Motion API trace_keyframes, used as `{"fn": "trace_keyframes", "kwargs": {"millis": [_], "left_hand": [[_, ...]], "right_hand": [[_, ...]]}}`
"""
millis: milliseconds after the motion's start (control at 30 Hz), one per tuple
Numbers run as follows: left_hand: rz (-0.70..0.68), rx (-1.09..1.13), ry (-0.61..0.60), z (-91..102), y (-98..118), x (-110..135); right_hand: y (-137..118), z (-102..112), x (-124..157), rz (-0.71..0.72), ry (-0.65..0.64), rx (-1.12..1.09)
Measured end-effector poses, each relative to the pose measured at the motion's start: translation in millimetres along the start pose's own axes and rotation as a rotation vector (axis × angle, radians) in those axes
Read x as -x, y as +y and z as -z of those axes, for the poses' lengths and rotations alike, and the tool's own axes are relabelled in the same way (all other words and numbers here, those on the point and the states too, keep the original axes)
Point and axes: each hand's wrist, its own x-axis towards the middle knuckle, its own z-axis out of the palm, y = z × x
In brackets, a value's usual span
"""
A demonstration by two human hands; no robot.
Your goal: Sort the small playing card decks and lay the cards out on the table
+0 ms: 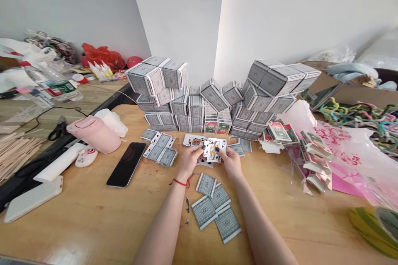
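My left hand (190, 160) and my right hand (231, 162) meet above the wooden table (93, 223), both pinching a small fan of playing cards (213, 150) with face cards showing. Just beyond lies a face-up card (194, 140). Grey-backed cards form loose piles near my forearms: one (214, 211) below my hands and another (160, 150) to the left. Behind them rise tall stacks of grey patterned card boxes (161, 87), with more boxes (267, 87) to the right. A red string circles my left wrist.
A black smartphone (126, 164) and a pink flask (95, 133) stand left of my hands. Open card packets and pink plastic (342, 153) lie to the right. Wooden sticks, bottles, a cardboard box and tangled pipe cleaners crowd the edges, with a white wall behind.
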Motion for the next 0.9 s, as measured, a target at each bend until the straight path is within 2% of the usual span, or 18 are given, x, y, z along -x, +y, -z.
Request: {"fn": "trace_keyframes", "kwargs": {"millis": [200,367,600,900], "left_hand": [[0.108,0.162,-0.106,2.9,1.4,-2.3],[0.162,0.173,-0.159,3.0,4.5,-2.8],[0.218,0.146,-0.183,4.1,4.9,-3.8],[0.188,0.096,-0.158,0.4,0.4,-6.2]], "right_hand": [[1.7,1.7,-0.6,0.030,0.007,0.006],[1.2,1.5,1.0,0.067,-0.004,0.018],[6.0,4.2,0.9,0.084,0.022,0.086],[7.8,2.7,1.3,0.108,0.031,0.144]]}}
